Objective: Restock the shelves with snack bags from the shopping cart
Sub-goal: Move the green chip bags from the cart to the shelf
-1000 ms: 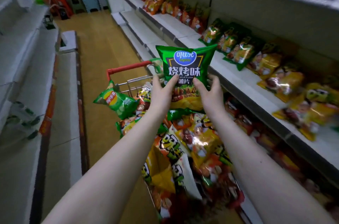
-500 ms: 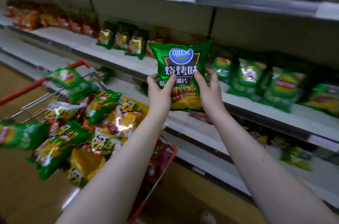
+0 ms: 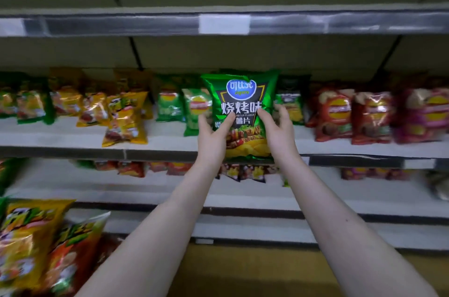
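Nearest, at lower left, we see piled snack bags point(image 3: 36, 248); our left hand point(image 3: 213, 132) and right hand point(image 3: 279, 131) grip the green barbecue bag point(image 3: 243, 102) by its sides, upright at the front edge of the middle shelf point(image 3: 73, 137); beyond it, green chip bags point(image 3: 170, 107) left, red chip bags point(image 3: 337, 114) right.

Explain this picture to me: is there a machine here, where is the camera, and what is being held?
There is no machine: these are a person's two bare arms. The single picture comes from a wide-angle camera worn on the person's head, looking forward and down, so the arms reach away from you. The left hand and right hand grip a green chip bag upright, thumbs on its front, at the middle shelf. Whether it already rests there is unclear. On that shelf stand yellow bags to the left, green bags just behind, and red bags to the right.
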### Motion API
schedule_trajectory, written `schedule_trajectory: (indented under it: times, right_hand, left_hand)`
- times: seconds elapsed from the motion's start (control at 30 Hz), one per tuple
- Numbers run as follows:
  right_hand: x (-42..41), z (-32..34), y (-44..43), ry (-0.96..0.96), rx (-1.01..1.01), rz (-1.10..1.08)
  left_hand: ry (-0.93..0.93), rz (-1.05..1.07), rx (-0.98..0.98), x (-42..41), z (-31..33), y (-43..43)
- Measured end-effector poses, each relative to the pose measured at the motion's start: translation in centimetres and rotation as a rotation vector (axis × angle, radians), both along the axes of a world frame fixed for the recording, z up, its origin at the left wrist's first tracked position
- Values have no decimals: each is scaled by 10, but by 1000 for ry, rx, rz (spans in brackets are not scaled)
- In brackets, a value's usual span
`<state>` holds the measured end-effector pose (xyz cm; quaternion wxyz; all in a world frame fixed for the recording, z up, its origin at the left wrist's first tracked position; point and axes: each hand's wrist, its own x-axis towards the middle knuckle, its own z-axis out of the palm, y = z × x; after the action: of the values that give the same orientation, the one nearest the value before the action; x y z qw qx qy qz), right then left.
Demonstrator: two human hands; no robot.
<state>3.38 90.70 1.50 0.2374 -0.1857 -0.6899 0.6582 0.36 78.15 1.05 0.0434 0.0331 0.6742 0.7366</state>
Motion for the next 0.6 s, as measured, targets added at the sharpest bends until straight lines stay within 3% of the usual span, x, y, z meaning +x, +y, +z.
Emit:
schedule_trajectory:
  times: [0.2, 0.47, 0.6]
  right_hand:
    - [-14, -20, 106, -55, 49, -30]
    - [-58, -48, 176, -110, 36, -57]
    - [-81, -64, 193, -164, 50, -33]
  left_hand:
    - [-4, 5, -167, -29, -20, 101]
    - [-71, 106, -507, -76, -40, 174]
    - [-168, 67, -453, -91, -46, 196]
